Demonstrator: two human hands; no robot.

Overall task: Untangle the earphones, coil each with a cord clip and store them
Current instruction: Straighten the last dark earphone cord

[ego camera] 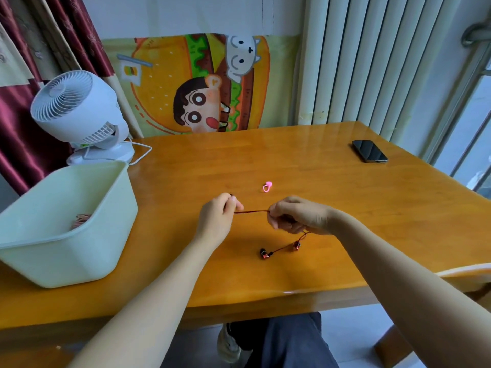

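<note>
Both hands, left point(221, 211) and right point(293, 217), pinched the cord point(252, 211), stretched sideways between them (clip point(266, 186) lay nearer the right).

The glossy wooden tabletop point(318, 179) carries a white fan point(79, 112) far left, a pale green bin point(87, 251) in front of it, a pink cord clip point(266, 187) mid-table and a black phone point(369, 151) far right. The buds of the red earphones point(265, 253) rest nearer the front edge.

Left hand point(218, 216) fingers pinching, right hand point(297, 216) fingers curled tight
</note>
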